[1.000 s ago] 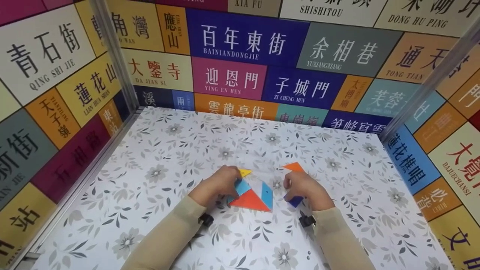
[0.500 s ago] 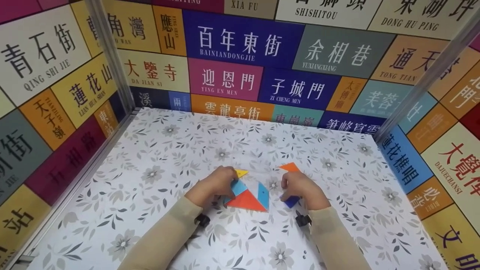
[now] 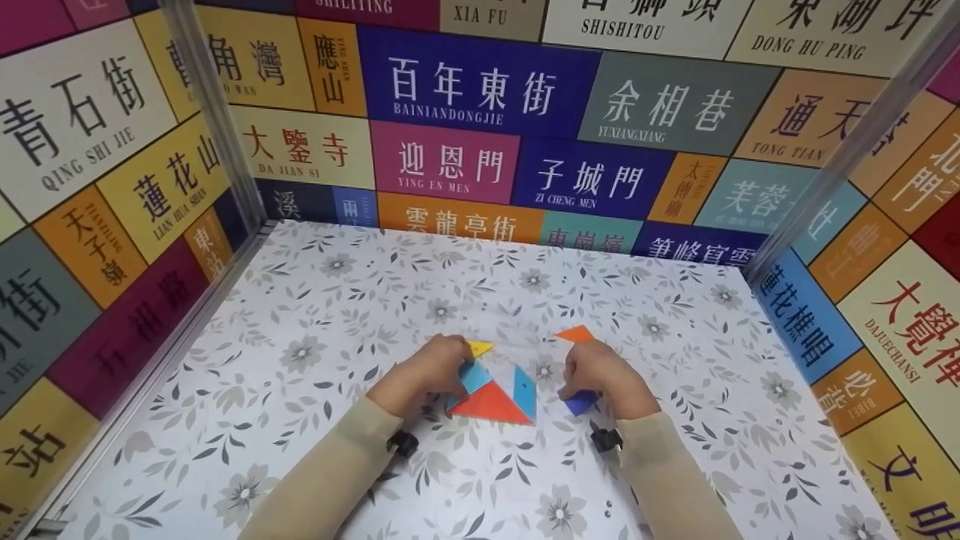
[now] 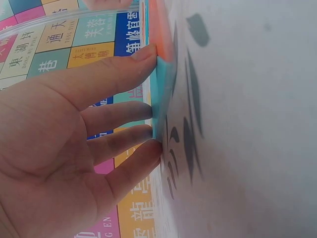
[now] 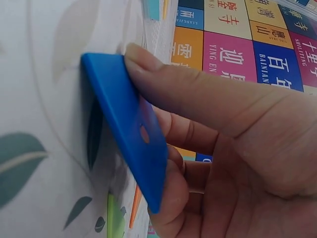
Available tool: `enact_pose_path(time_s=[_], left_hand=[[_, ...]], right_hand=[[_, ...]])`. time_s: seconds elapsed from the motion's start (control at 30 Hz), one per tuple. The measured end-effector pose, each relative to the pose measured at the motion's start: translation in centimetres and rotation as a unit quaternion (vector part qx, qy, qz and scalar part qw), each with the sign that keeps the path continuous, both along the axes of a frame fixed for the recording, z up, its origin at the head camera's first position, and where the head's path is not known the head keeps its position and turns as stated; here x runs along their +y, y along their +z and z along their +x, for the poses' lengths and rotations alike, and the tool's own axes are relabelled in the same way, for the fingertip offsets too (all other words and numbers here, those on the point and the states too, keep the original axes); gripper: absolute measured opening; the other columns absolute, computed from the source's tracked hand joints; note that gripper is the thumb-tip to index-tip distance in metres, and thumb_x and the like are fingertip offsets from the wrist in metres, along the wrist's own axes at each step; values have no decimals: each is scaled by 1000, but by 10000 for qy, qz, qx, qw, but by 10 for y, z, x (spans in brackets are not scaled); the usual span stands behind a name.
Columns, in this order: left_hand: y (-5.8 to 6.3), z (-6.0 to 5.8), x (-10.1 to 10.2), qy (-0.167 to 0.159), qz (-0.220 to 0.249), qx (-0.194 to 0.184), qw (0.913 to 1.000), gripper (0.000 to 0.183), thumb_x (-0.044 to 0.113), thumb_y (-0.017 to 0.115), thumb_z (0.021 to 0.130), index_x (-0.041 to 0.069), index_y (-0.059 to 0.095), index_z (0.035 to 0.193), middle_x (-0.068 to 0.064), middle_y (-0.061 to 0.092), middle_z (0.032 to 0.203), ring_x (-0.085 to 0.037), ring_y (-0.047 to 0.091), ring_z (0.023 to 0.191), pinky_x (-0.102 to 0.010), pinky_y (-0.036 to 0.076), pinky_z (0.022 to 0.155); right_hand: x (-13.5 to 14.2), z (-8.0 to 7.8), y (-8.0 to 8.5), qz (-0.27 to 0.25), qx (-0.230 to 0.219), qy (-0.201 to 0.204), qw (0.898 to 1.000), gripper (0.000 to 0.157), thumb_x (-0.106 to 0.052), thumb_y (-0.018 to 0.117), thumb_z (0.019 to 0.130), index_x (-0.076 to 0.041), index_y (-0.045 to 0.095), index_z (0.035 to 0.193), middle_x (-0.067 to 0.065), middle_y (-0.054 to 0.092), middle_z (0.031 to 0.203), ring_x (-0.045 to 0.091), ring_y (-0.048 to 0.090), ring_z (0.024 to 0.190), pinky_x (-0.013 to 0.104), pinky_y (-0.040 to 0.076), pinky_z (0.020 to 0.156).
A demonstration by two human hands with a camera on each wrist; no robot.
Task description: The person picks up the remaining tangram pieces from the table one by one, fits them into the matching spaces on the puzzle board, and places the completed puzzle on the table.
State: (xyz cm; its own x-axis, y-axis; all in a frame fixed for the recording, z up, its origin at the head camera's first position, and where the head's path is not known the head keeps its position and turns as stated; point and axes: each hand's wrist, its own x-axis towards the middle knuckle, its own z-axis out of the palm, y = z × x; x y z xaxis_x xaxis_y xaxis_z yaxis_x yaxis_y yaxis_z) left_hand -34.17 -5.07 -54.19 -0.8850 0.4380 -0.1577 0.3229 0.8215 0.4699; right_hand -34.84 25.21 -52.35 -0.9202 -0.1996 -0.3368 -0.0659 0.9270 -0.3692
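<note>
My left hand [image 3: 435, 367] touches the edge of a light-blue tangram piece [image 3: 475, 375] with spread, nearly straight fingers. Its thumb lies where that piece meets a red triangle [image 3: 491, 403], as the left wrist view shows. A yellow piece [image 3: 481, 348] shows partly beside the index finger. Between thumb and fingertips, my right hand [image 3: 606, 375] pinches a dark-blue tangram piece [image 5: 126, 114] with a small hole, tilted with one edge low over the table. Another light-blue piece [image 3: 524, 390] adjoins the red triangle's right side.
Just beyond the right hand lies an orange piece [image 3: 576, 334], partly hidden. A green strip [image 5: 116, 215] appears low in the right wrist view. The flower-patterned table [image 3: 360, 300] is bounded by walls covered in coloured name panels [image 3: 480, 82].
The head view drifts slightly, moving the whole scene leftward in it. Both hands keep their places among the pieces. The dark-blue piece's face looks lighter now.
</note>
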Motion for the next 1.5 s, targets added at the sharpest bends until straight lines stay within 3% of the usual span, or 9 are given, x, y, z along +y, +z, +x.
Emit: enact_pose_path(time_s=[0.23,0.5,0.73,0.97,1.27,1.5], left_hand=[[0,-1,1,-193,-85,211,9996,57,16,99,71,5,78,123,-8,71,125,-27,59,114,-41,53,104],[-2,-1,1,-85,-63,92,9999,59,14,98,70,7,77,125,-7,70,125,-25,59,116,-41,52,107],[-4,-1,1,-96,-25,91,9999,58,16,99,70,7,77,123,-7,70,127,-26,60,117,-42,52,108],[-3,-3,0,-195,-59,165,9997,57,18,99,71,7,78,123,-8,70,128,-27,60,116,-43,51,108],[-3,-2,-3,-467,49,557,9973,59,18,101,68,1,78,119,-13,71,124,-34,64,114,-44,54,102],[-2,-3,1,-260,-19,290,9992,58,17,100,69,3,78,121,-10,70,129,-30,61,117,-43,52,107]], right_hand=[[9,-1,3,-110,93,249,9996,23,-20,93,81,-12,74,71,0,67,69,17,59,62,28,48,58],[18,1,9,-107,-346,418,9985,13,-6,78,87,-14,75,77,1,70,74,19,61,67,33,49,59],[20,3,16,-107,-471,603,9970,12,-5,77,89,-13,77,80,1,72,76,18,62,68,31,50,61],[26,0,20,-169,-373,788,9960,11,-6,75,90,-12,75,81,2,69,76,18,65,66,41,61,59],[32,-4,21,-543,-307,743,9953,8,-4,73,92,-8,74,84,4,69,78,19,67,66,42,63,65],[33,-6,19,-849,-471,517,9939,8,-3,70,93,-7,73,87,3,69,80,18,67,68,35,61,67]])
